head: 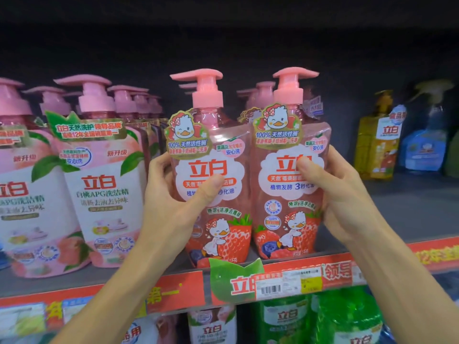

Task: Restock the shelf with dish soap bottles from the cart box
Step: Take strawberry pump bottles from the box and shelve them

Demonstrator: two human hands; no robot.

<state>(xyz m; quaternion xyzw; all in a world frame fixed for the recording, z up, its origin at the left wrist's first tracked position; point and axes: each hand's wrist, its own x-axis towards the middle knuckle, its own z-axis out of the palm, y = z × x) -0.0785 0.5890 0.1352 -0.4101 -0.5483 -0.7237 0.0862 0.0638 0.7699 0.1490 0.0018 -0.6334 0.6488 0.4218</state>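
Two pink strawberry dish soap bottles with pump tops stand side by side at the front of the shelf (409, 202). My left hand (171, 194) grips the left bottle (218, 227), thumb across its label. My right hand (340, 194) grips the right bottle (280, 219), thumb on its front. Both bottles are upright, their bases at the shelf's front edge. More pink pump tops show behind them. The cart box is out of view.
White-and-pink peach soap bottles (99, 184) crowd the shelf to the left. A yellow bottle (375, 145) and a blue spray bottle (427, 142) stand at the far right, with bare shelf between. A red price strip (298, 276) runs along the edge; green bottles (347, 319) sit below.
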